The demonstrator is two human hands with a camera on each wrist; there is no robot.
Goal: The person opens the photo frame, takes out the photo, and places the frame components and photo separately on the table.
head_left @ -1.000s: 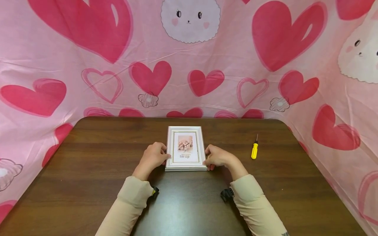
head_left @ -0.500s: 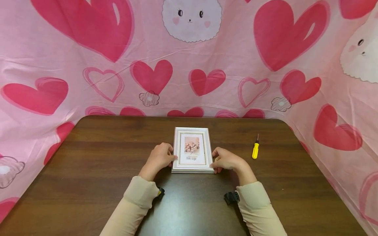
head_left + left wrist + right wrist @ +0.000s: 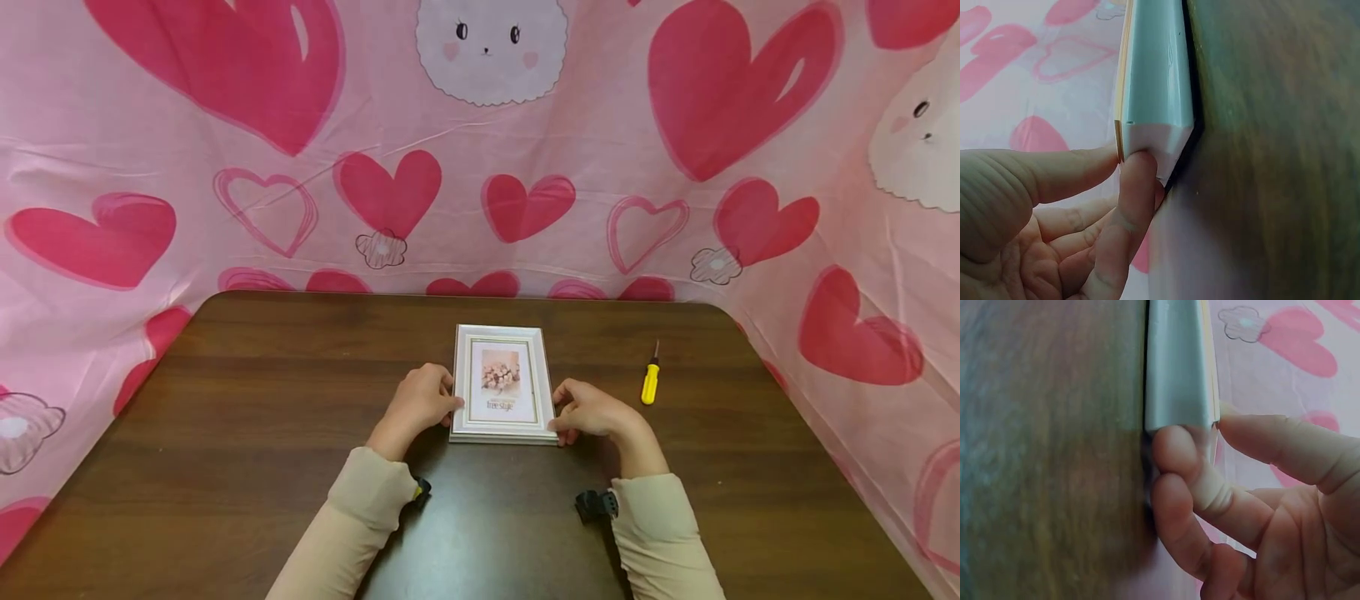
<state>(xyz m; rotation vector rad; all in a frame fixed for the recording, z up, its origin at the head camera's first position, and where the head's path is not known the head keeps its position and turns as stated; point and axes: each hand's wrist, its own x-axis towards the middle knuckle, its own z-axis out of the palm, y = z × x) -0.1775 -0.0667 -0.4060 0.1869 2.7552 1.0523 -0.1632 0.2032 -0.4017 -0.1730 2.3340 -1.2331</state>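
Note:
A white picture frame (image 3: 462,367) with a thin gold inner line lies face up on the table, holding a pink flower print (image 3: 501,375) that reads "free style". My left hand (image 3: 417,406) pinches its left edge near the front corner, thumb on the top face. At the right edge, my right hand (image 3: 596,412) pinches likewise. In the left wrist view, the thumb touches the frame's (image 3: 1157,69) face and a finger presses its side. In the right wrist view, fingertips press the frame's (image 3: 1179,369) side. Whether its underside is lifted slightly, I cannot tell.
A yellow-handled screwdriver (image 3: 650,383) lies on the brown wooden table (image 3: 247,433), to the right of the frame and beyond my right hand. Pink cloth (image 3: 585,158) printed with hearts hangs behind the table and along its sides.
Both hands have carried or slid the picture frame to the right and a little nearer to me. Their pinch on its edges looks the same. The screwdriver stays in its place on the table.

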